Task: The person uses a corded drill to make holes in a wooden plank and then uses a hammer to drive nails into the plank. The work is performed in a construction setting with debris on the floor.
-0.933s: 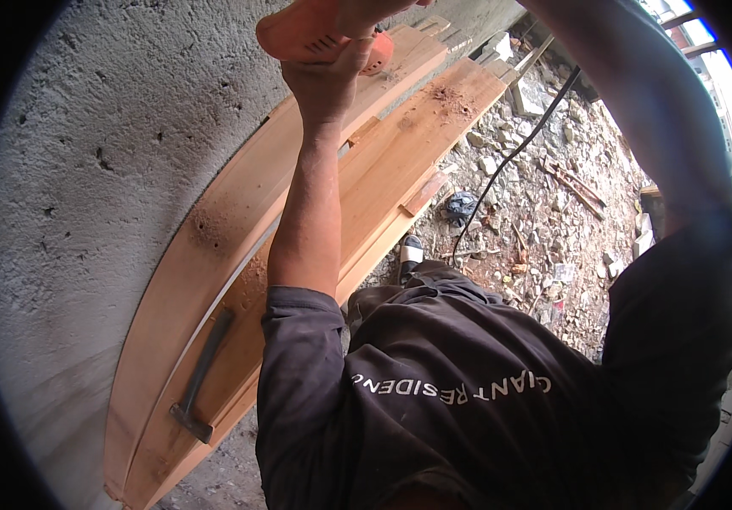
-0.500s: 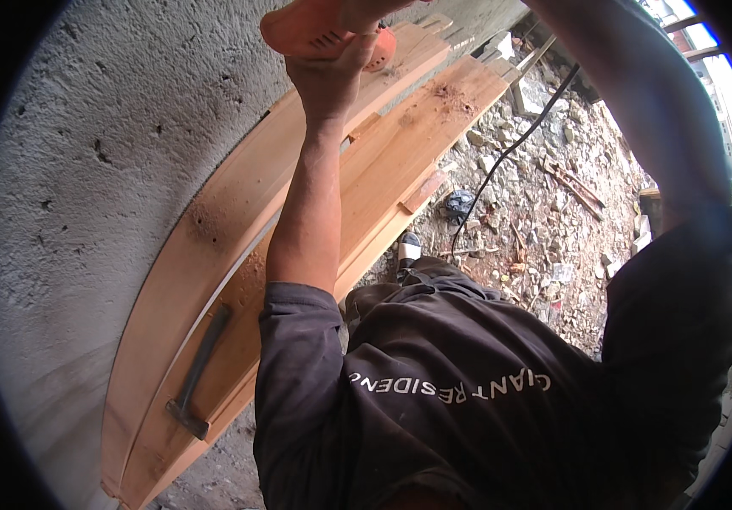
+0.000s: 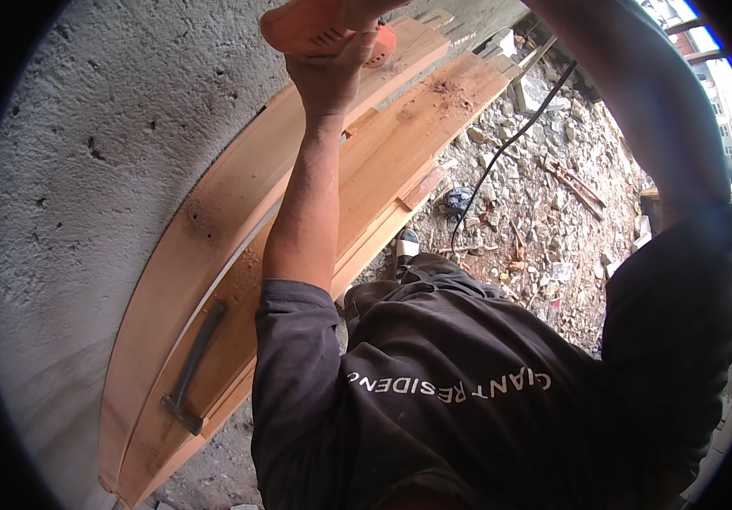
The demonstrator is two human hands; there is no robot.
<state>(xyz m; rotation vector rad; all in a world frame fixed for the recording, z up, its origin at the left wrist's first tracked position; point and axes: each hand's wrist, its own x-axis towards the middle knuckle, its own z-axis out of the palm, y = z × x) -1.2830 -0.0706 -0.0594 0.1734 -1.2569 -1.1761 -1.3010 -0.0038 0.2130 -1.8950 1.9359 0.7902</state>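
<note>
At the top edge of the view, an orange tool point(image 3: 302, 27) was held up, seen against the wall point(image 3: 111, 153) and the planks point(image 3: 383, 149), partly cut off by the frame. Its body was clamped from below by the left hand point(image 3: 327, 78), with the fingers wrapped round it. The right hand point(image 3: 367, 10) was placed over the tool's far side, but too little of it was shown; whether it was closed cannot be told. The tool's working end was hidden, so contact with the wood could not be confirmed.

If the left hand's hold were loosened, the tool could be twisted or dropped, being carried at full reach. Footing could be lost on the loose rubble point(image 3: 544, 246), beside which a shoe point(image 3: 407, 246) was set. The black cable point(image 3: 510, 140) was strung across that rubble and could be caught by a foot. On the planks, shavings point(image 3: 455, 95) were scattered near the far end, and the hammer point(image 3: 189, 365) was left lying near the other; if the boards were jolted, it could be knocked off.
</note>
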